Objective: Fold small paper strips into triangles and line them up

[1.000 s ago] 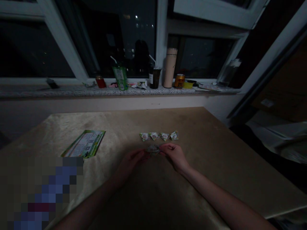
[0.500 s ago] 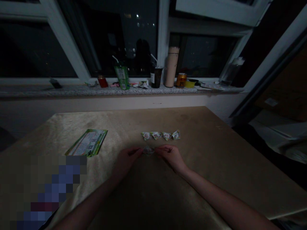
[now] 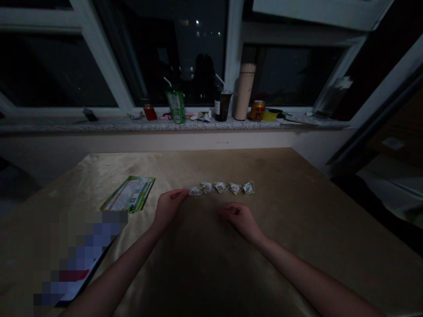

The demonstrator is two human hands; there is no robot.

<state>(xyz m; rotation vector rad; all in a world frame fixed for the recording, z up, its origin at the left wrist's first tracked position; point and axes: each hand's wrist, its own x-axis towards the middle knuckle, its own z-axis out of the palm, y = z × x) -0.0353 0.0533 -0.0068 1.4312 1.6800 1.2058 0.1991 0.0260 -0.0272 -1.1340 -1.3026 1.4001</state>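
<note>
Several small folded paper triangles [image 3: 221,188] lie in a row on the tan table [image 3: 291,193]. My left hand [image 3: 167,207] pinches the leftmost folded piece [image 3: 194,191] at the row's left end, fingertips closed on it. My right hand [image 3: 239,215] rests on the table a little below the row, fingers loosely curled, with nothing visible in them. The room is dark.
A green printed leaflet [image 3: 129,199] lies on the table to the left. A blurred patch covers the near left corner. The window sill [image 3: 99,125] behind holds a green carton with a straw [image 3: 176,105], a dark cup [image 3: 222,105], a tall flask [image 3: 245,91] and cans.
Both hands held a small folded piece between them below the row. My left hand has carried it up to the row's left end; my right hand has let go.
</note>
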